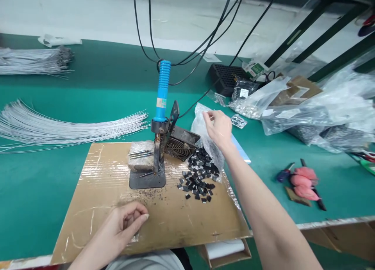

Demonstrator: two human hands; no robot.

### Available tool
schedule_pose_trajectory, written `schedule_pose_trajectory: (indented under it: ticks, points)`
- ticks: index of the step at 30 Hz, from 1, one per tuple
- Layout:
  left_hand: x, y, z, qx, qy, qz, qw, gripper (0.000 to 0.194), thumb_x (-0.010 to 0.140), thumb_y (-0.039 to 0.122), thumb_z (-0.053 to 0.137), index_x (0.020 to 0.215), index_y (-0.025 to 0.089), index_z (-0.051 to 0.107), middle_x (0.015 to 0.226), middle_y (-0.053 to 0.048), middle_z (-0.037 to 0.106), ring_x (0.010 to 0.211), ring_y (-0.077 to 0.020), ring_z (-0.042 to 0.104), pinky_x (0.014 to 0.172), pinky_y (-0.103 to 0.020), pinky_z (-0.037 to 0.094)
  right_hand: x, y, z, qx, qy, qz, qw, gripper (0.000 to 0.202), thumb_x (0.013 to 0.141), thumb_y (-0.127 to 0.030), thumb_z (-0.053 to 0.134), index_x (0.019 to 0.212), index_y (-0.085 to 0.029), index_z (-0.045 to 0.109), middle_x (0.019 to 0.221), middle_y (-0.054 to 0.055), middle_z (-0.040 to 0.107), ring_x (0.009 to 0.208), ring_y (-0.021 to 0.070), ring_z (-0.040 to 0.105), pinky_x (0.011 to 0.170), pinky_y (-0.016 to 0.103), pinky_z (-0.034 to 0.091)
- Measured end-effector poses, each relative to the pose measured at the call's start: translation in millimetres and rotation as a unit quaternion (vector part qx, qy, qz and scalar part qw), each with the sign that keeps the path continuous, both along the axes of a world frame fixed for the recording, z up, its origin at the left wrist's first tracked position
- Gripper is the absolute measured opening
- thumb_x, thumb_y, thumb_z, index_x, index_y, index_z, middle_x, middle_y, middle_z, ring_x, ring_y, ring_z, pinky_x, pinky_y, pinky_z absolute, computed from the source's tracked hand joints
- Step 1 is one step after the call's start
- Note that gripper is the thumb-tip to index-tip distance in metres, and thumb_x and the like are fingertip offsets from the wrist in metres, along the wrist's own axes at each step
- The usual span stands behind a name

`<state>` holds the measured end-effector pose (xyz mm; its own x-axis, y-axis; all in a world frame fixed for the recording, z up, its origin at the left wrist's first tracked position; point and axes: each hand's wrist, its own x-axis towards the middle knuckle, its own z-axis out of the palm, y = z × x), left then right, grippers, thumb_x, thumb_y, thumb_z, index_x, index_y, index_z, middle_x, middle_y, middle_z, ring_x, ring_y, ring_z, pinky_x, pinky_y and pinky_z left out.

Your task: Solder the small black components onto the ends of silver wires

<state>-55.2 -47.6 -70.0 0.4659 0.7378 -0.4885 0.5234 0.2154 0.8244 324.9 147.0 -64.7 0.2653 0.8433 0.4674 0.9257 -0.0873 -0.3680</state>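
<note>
The left hand (125,223) curls so its fingers (140,217) cover whatever they pinch. The right hand (218,127) hides part of the clear bag (202,125), and the bag veils some of the small black parts (199,176). The wire bundle (58,125) runs off the left edge. Plastic bags (322,113) at right blur, contents unreadable. The tiny label (159,102) on the blue handle (162,90) cannot be read.

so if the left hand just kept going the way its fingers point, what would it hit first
The left hand rests curled on the taped cardboard sheet, fingertips aimed right. Going straight on, it would slide over bare cardboard, likely passing just below the pile of small black parts; depth is hard to judge, so it might clip the nearest strays.
</note>
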Motion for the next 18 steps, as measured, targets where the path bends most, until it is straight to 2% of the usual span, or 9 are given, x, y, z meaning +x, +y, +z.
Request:
schedule_pose_trajectory:
  ticks: [1,4,6,8,9,11,13,15,18]
  points:
    - [-1,-1,-1.3,0.002,0.000,0.000,1.000,0.046,0.104,0.058,0.047,0.097,0.018,0.068,0.069,0.002,0.047,0.066,-0.0160,0.043,0.060,-0.027,0.029,-2,-20,7.4,0.030,0.006,-0.003,1.000,0.024,0.107,-0.035,0.061,0.101,-0.014,0.072,0.099,0.005,0.075,0.095,0.0206,0.073,0.092,0.044,0.059]
    - [-1,-2,-3.8,0.008,-0.005,-0.003,1.000,0.044,0.104,0.057,0.048,0.097,0.018,0.068,0.070,0.002,0.049,0.066,-0.0158,0.044,0.059,-0.027,0.030,-16,-95,22.5,0.100,0.015,0.027,0.995,0.054,0.116,-0.033,0.027,0.102,-0.013,0.075,0.098,0.013,0.079,0.095,0.0227,0.074,0.089,0.042,0.057]
    - [0,-1,-3.7,0.016,-0.001,-0.002,1.000,0.043,0.104,0.056,0.048,0.096,0.019,0.069,0.069,0.002,0.050,0.065,-0.0156,0.045,0.059,-0.026,0.030,-32,-142,21.4,0.082,0.008,0.103,0.991,0.053,0.114,-0.034,0.032,0.097,-0.015,0.077,0.092,0.011,0.081,0.087,0.0208,0.077,0.082,0.036,0.059]
    - [2,0,-2.8,0.023,0.008,-0.005,1.000,0.043,0.104,0.056,0.049,0.094,0.019,0.069,0.067,0.002,0.051,0.064,-0.0155,0.046,0.058,-0.026,0.030,-48,-170,10.3,0.018,-0.008,0.193,0.981,0.042,0.111,-0.036,0.041,0.106,-0.018,0.079,0.107,0.008,0.082,0.101,0.0199,0.077,0.093,0.032,0.061]
    - [2,1,-2.3,0.027,0.012,-0.006,1.000,0.043,0.104,0.056,0.049,0.094,0.019,0.069,0.067,0.002,0.053,0.063,-0.0156,0.047,0.058,-0.026,0.031,-55,-176,2.1,-0.007,-0.017,0.207,0.978,0.041,0.111,-0.035,0.041,0.116,-0.017,0.077,0.122,0.010,0.079,0.115,0.0224,0.074,0.103,0.034,0.058]
    - [3,1,-1.9,0.037,0.016,-0.009,0.999,0.043,0.104,0.056,0.049,0.095,0.019,0.070,0.067,0.001,0.055,0.063,-0.0159,0.048,0.058,-0.026,0.031,-63,-173,-15.7,-0.040,-0.032,0.172,0.984,0.044,0.109,-0.033,0.043,0.136,-0.009,0.067,0.141,0.019,0.069,0.134,0.0344,0.062,0.114,0.051,0.050]
    - [2,-1,-2.1,0.050,0.017,-0.006,0.999,0.043,0.104,0.055,0.049,0.094,0.019,0.070,0.066,0.001,0.054,0.062,-0.0159,0.048,0.058,-0.026,0.032,-66,-162,-30.6,-0.060,-0.037,0.106,0.992,0.049,0.109,-0.031,0.043,0.145,-0.001,0.058,0.145,0.029,0.062,0.135,0.0464,0.057,0.108,0.069,0.047]
    - [1,-3,-2.4,0.062,0.018,-0.001,0.998,0.042,0.104,0.054,0.049,0.093,0.019,0.070,0.065,0.002,0.054,0.062,-0.0160,0.048,0.058,-0.026,0.034,-68,-156,-39.8,-0.074,-0.038,0.076,0.994,0.052,0.109,-0.030,0.044,0.149,0.002,0.053,0.146,0.033,0.059,0.135,0.0507,0.055,0.105,0.074,0.045]
    - [1,-4,-2.1,0.074,0.016,0.004,0.997,0.041,0.104,0.053,0.050,0.094,0.019,0.071,0.065,0.002,0.055,0.062,-0.0161,0.050,0.059,-0.026,0.036,-76,-163,-44.0,-0.081,-0.035,0.089,0.992,0.052,0.110,-0.032,0.042,0.149,0.001,0.052,0.150,0.028,0.057,0.142,0.0478,0.046,0.113,0.071,0.041]
